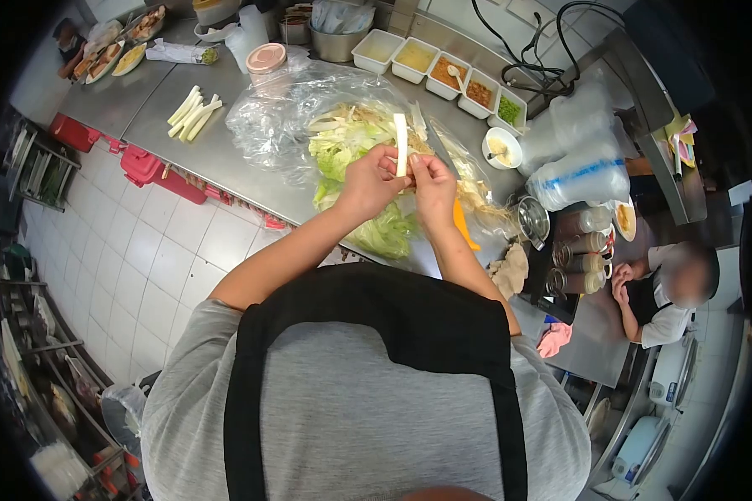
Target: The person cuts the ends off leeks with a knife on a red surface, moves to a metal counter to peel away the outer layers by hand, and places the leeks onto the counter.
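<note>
My left hand (371,181) and my right hand (434,185) meet over the counter, fingertips pinching the lower part of a white leek stalk (401,142) that points away from me. Beneath them lies a heap of pale green leaves and peelings (339,150), with stringy roots (476,196) to the right. A knife with an orange handle (464,227) rests beside my right hand, its blade partly covered. Several trimmed stalks (194,115) lie together on the left of the steel counter (154,100).
Clear plastic (263,125) spreads left of the peelings, near a lidded tub (266,58). White containers of chopped food (449,73) line the back. A white bowl (501,148), metal bowl (532,219) and jars (581,263) stand right. A co-worker (668,280) is at far right.
</note>
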### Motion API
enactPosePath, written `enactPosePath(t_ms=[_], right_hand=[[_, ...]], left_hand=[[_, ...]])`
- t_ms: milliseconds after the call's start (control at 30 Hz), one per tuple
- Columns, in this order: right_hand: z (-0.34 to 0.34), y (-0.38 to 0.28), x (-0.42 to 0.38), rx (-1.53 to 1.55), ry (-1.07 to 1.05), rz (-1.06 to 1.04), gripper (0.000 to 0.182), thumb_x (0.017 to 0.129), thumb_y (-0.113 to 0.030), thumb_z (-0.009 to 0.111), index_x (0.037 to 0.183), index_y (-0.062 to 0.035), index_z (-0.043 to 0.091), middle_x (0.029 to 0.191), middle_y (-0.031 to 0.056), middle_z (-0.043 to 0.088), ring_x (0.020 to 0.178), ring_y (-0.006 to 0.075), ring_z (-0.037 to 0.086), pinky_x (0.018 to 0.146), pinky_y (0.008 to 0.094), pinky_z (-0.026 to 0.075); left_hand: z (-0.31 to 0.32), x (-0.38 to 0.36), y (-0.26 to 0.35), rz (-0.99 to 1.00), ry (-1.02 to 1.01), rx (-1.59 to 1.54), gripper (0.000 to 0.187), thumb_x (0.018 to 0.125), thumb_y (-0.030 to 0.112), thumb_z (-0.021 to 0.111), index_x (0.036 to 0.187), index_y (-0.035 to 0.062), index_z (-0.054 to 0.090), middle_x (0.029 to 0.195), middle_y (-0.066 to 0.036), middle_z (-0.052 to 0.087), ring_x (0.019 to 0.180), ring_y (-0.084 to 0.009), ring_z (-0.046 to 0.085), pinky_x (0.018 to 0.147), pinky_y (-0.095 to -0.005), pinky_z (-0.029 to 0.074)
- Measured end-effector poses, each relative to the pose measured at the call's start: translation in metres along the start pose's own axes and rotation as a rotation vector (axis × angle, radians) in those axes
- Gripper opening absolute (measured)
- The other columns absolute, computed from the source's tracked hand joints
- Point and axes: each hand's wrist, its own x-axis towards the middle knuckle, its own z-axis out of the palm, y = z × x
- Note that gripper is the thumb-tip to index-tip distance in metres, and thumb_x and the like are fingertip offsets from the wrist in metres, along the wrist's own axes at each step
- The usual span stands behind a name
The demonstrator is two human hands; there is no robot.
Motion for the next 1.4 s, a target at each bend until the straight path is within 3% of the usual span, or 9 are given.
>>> enactPosePath(t_ms=[267,333,433,533,633,833,933,1233,1400], right_hand=[[-0.01,0.001,-0.003,-0.149,-0.126,-0.025,0.01,0.084,-0.009,0.064,0.086,0.0002,0.062,0.072,0.0012,0.06,0.063,0.0067,0.055,0.057,0.0211,0.046],[-0.01,0.003,-0.001,-0.158,-0.126,-0.039,0.007,0.083,-0.008,0.065,0.085,-0.0013,0.062,0.07,0.003,0.06,0.061,0.009,0.055,0.057,0.023,0.046],[-0.017,-0.005,0.008,-0.768,-0.091,-0.463,0.007,0.08,-0.009,0.065,0.083,-0.0036,0.062,0.068,0.0083,0.06,0.059,0.0146,0.057,0.056,0.0271,0.046],[-0.035,-0.009,0.042,-0.862,-0.009,-0.617,0.009,0.078,-0.011,0.064,0.084,-0.0045,0.063,0.069,0.0125,0.059,0.058,0.0197,0.057,0.057,0.0302,0.046],[-0.044,-0.024,0.062,-0.891,-0.05,-0.524,0.013,0.079,-0.017,0.066,0.085,-0.0054,0.064,0.069,0.0087,0.061,0.059,0.0161,0.058,0.057,0.0301,0.046],[-0.015,-0.012,0.018,-0.396,-0.508,0.221,0.017,0.081,-0.019,0.069,0.086,-0.003,0.066,0.074,0.0032,0.065,0.063,0.0087,0.058,0.056,0.024,0.046],[-0.013,0.0,0.007,-0.057,-0.386,0.24,0.015,0.083,-0.017,0.067,0.086,-0.0027,0.065,0.075,0.0037,0.064,0.067,0.0088,0.058,0.06,0.0233,0.045],[-0.011,0.025,-0.002,-0.084,-0.114,0.011,0.011,0.084,-0.013,0.064,0.079,-0.0023,0.062,0.067,0.0001,0.061,0.059,0.0056,0.052,0.054,0.0222,0.042],[-0.022,0.011,0.003,-0.588,-0.129,-0.464,0.01,0.08,-0.01,0.061,0.077,-0.0023,0.057,0.071,0.0073,0.058,0.063,0.0218,0.056,0.059,0.0328,0.045]], left_hand=[[-0.006,-0.011,0.021,0.075,0.033,0.269,0.039,0.065,0.016,0.079,0.095,0.0035,0.057,0.073,-0.006,0.059,0.063,-0.0145,0.059,0.059,-0.0279,0.049],[-0.01,-0.009,0.02,0.027,-0.021,0.327,0.039,0.066,0.013,0.078,0.099,0.0037,0.058,0.075,-0.004,0.059,0.062,-0.0106,0.056,0.058,-0.0251,0.048],[-0.019,-0.01,0.014,-0.02,-0.117,0.371,0.041,0.067,0.01,0.077,0.103,0.0033,0.058,0.074,-0.002,0.058,0.062,-0.0091,0.056,0.058,-0.0242,0.047],[-0.029,-0.012,-0.003,-0.083,-0.207,0.344,0.043,0.068,0.007,0.076,0.106,0.0021,0.058,0.074,-0.002,0.059,0.064,-0.0101,0.056,0.058,-0.0243,0.047],[-0.032,-0.012,-0.004,-0.183,-0.222,0.182,0.044,0.068,0.005,0.075,0.108,0.0007,0.056,0.075,-0.002,0.059,0.065,-0.0108,0.057,0.057,-0.0236,0.047],[-0.029,-0.01,0.005,-0.173,-0.107,-0.046,0.048,0.072,-0.001,0.071,0.116,-0.0004,0.052,0.085,-0.003,0.055,0.066,-0.0111,0.058,0.057,-0.0222,0.048],[-0.024,-0.008,0.004,-0.16,-0.108,-0.121,0.05,0.074,-0.003,0.069,0.12,-0.0012,0.051,0.086,-0.003,0.053,0.065,-0.0106,0.057,0.056,-0.0219,0.048],[-0.01,0.0,0.005,-0.148,-0.139,0.052,0.053,0.077,-0.001,0.067,0.127,-0.0002,0.049,0.083,-0.001,0.051,0.061,-0.007,0.054,0.054,-0.02,0.046],[-0.025,0.01,0.004,-0.229,-0.394,-0.022,0.062,0.075,-0.002,0.067,0.132,0.0036,0.044,0.071,0.003,0.049,0.06,-0.0059,0.051,0.053,-0.0204,0.045]])
